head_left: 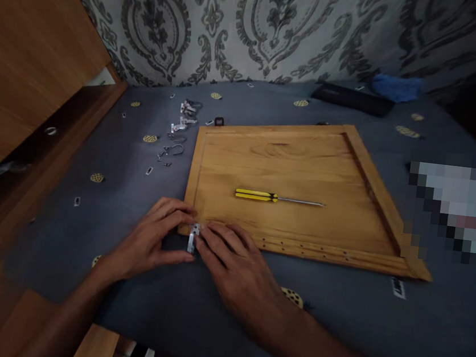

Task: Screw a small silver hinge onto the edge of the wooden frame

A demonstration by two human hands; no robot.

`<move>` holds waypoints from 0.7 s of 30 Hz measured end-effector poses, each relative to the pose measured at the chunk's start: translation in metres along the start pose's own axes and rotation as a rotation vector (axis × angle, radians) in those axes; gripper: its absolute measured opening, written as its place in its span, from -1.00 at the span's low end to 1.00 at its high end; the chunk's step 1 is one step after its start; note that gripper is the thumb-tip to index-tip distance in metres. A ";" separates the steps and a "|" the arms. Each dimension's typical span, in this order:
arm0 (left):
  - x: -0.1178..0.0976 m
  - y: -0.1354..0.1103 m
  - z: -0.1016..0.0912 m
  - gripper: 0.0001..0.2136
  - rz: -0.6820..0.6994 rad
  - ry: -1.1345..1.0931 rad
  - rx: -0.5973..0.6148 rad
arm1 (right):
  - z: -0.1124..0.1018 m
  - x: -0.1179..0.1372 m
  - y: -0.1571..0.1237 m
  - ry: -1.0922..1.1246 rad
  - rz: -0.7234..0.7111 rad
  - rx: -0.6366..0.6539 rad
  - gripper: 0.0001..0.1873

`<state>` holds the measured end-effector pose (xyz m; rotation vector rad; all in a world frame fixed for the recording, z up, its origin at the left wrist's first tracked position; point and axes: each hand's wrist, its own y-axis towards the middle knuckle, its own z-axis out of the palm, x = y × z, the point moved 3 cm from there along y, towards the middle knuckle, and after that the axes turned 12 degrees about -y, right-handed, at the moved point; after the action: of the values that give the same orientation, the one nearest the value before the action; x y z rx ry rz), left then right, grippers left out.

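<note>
A small silver metal hinge (pixel 193 238) lies at the near left corner of a framed wooden cabinet door (pixel 291 167), reaching past its near edge. My left hand (pixel 152 236) grips around the hinge from the left, with the thumb by its near end and the fingers at the door's corner. From the right, the fingertips of my right hand (pixel 235 261) press against the same hinge. A screwdriver (pixel 257 195) with a yellow and black handle rests on the door panel, its shaft pointing right. Small dark holes run along the door's near frame.
Several metal hinges and hooks (pixel 183 122) lie on the patterned grey cloth (pixel 128 160), left of the door. At the back are a long black case (pixel 352 99) and a blue cloth (pixel 397 88). A wooden cabinet (pixel 35 35) borders the left side; a pixelated object (pixel 466 210) lies at right.
</note>
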<state>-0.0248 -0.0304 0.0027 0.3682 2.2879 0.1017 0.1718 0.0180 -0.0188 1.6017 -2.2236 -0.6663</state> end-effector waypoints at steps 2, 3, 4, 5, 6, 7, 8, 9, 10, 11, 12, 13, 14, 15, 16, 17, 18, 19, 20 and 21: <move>0.001 -0.001 0.000 -0.60 -0.001 -0.003 -0.001 | 0.001 0.000 -0.001 0.002 -0.002 0.021 -0.68; 0.001 -0.001 0.000 -0.60 0.001 -0.004 -0.001 | 0.001 0.000 -0.001 0.002 -0.001 0.029 -0.68; 0.001 -0.002 0.001 -0.59 0.003 -0.005 -0.002 | 0.001 0.000 -0.001 0.003 -0.001 0.032 -0.67; 0.002 -0.002 0.001 -0.59 0.006 -0.005 -0.003 | 0.001 0.000 -0.001 0.005 -0.003 0.036 -0.67; 0.002 -0.002 0.002 -0.59 0.007 -0.003 -0.003 | 0.001 0.000 -0.001 0.008 -0.005 0.034 -0.67; 0.003 -0.002 0.002 -0.58 0.009 -0.001 -0.005 | 0.001 0.000 -0.001 0.013 -0.009 0.033 -0.67; 0.004 -0.001 0.003 -0.58 0.011 0.003 -0.007 | 0.000 0.000 -0.001 0.018 -0.011 0.031 -0.67; 0.004 -0.001 0.003 -0.58 0.014 0.006 -0.010 | 0.001 -0.001 -0.001 0.021 -0.012 0.032 -0.67; 0.005 0.000 0.002 -0.58 0.017 0.009 -0.010 | 0.001 -0.001 0.000 0.023 -0.010 0.027 -0.68; 0.004 0.000 0.001 -0.58 0.021 0.011 -0.004 | 0.001 -0.001 0.000 0.021 -0.007 0.024 -0.68; 0.004 0.000 0.000 -0.57 0.024 0.008 0.006 | 0.001 -0.001 0.000 0.016 -0.005 0.024 -0.69; 0.002 0.000 -0.002 -0.56 0.028 -0.001 0.017 | 0.002 -0.001 0.001 0.008 -0.007 0.031 -0.69; -0.001 0.000 -0.005 -0.56 0.033 -0.013 0.022 | 0.002 0.000 0.002 -0.001 -0.010 0.041 -0.68; -0.005 -0.001 -0.009 -0.57 0.032 -0.026 0.011 | 0.002 0.000 0.002 -0.010 -0.019 0.055 -0.67; -0.010 -0.002 -0.013 -0.61 0.035 -0.029 -0.023 | 0.002 0.000 0.003 -0.019 -0.027 0.076 -0.66; -0.015 -0.003 -0.016 -0.67 0.028 -0.001 -0.080 | 0.001 0.001 0.003 -0.026 -0.027 0.077 -0.66; -0.022 -0.003 -0.019 -0.69 0.025 0.063 -0.150 | 0.001 0.001 0.003 -0.028 -0.024 0.090 -0.67; -0.029 -0.004 -0.018 -0.64 0.046 0.139 -0.172 | 0.000 0.001 0.003 -0.034 -0.023 0.105 -0.67; -0.038 -0.004 -0.012 -0.58 0.087 0.208 -0.141 | -0.001 0.001 0.003 -0.034 -0.024 0.129 -0.67; -0.047 -0.003 -0.002 -0.52 0.148 0.265 -0.080 | -0.001 0.002 0.003 -0.037 -0.019 0.146 -0.69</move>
<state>0.0030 -0.0472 0.0371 0.5069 2.5049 0.3335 0.1697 0.0171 -0.0164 1.6945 -2.3338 -0.5543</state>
